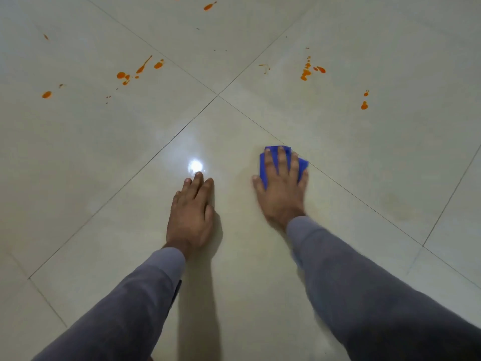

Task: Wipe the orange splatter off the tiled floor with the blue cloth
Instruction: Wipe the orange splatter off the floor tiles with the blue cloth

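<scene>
My right hand (282,187) lies flat with straight, spread fingers on a folded blue cloth (302,165) and presses it onto the pale tiled floor (130,157). My left hand (192,212) rests flat on the floor beside it, fingers together, holding nothing. Orange splatter lies farther ahead in several patches: a cluster at the upper left (125,75), a single drop at the far left (46,94), a streaky cluster at the upper right (305,72), two drops at the right (364,105), and a drop at the top (209,6).
Dark grout lines cross at a point (218,95) ahead of both hands. A bright light reflection (195,166) shines on the glossy tile just past my left fingertips. Grey sleeves cover both forearms. A faint yellowish smear (395,204) shows on the tile at the right.
</scene>
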